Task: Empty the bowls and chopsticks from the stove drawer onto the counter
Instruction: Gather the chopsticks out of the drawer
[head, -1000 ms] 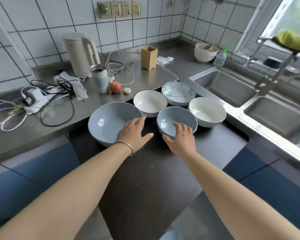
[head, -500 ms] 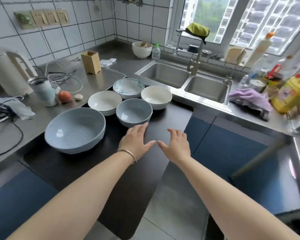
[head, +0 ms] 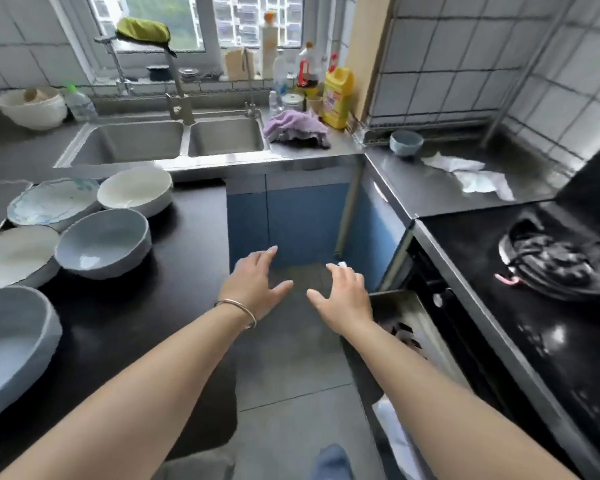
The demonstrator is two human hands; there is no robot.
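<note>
Five bowls (head: pixel 104 241) sit grouped on the dark counter (head: pixel 174 271) at left, apart from both hands. Left hand (head: pixel 257 285) and right hand (head: pixel 345 296) hover empty over the floor, fingers spread, beside the pulled-out stove drawer (head: pixel 406 317).

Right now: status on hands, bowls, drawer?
Left hand and right hand open, empty. Bowls on counter. Drawer open, nothing blocking.

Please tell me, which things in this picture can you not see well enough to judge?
- Open steel stove drawer, head view: contents mostly hidden behind the right hand and forearm; chopsticks not identifiable.
- Large pale-blue bowl, head view: cut by left edge.
- Dark pan on black stove, head view: blurred, contents unclear.
</note>
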